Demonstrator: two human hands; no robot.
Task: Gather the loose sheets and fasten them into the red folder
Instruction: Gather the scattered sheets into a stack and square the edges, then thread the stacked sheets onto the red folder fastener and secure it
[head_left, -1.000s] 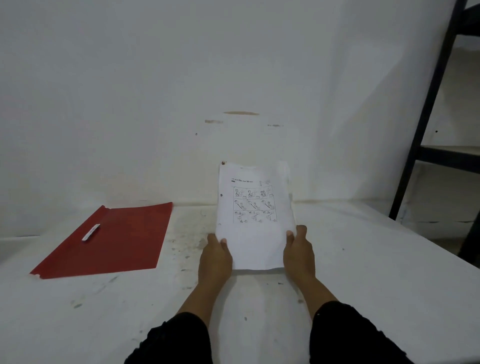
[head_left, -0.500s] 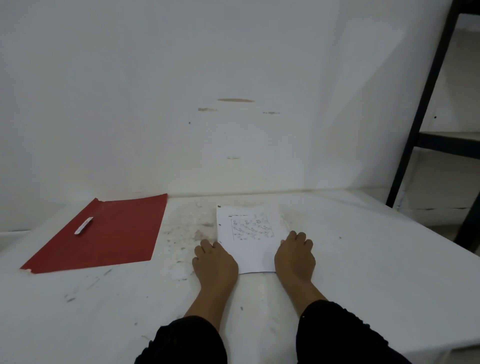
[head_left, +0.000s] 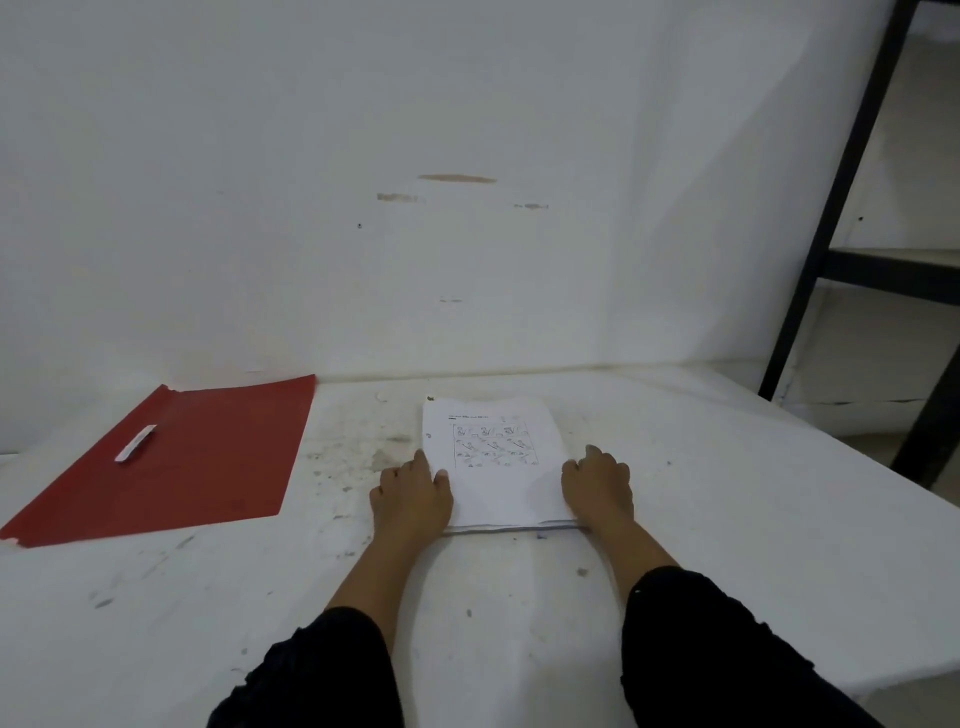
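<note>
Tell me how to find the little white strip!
Look at the white table, then its far left side where the red folder lies flat. The strip sits on the folder's left part. It's the only small white piece on red.

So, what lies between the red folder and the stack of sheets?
Only bare, scuffed white table separates the flat red folder from the white printed sheets, per the head view.

A red folder (head_left: 171, 462) with a small white strip (head_left: 135, 442); white sheets (head_left: 498, 467) printed with a black grid of drawings; a scuffed white tabletop (head_left: 727, 493); black sleeves (head_left: 691, 654).
</note>
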